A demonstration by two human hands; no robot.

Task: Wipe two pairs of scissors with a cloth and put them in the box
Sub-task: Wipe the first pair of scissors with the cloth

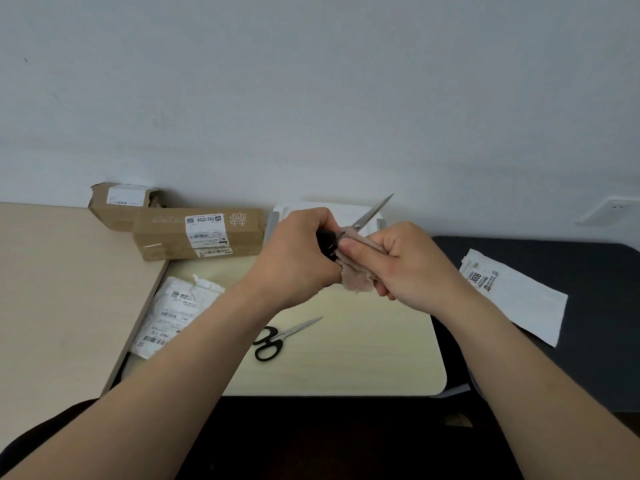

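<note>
The left hand (298, 251) grips the scissors (367, 216) by the black handles. The right hand (405, 261) pinches the soft cloth (356, 278) round the rigid, likely sharp blades.

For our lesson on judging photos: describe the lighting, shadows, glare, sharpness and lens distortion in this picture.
Head view: soft, even light, only a faint shadow beside the scissors on the table; head view: mild sheen on the held scissors, no harsh glare; head view: the wide lens enlarges the near forearms; head view: the parcel label print is too soft to read.
</note>
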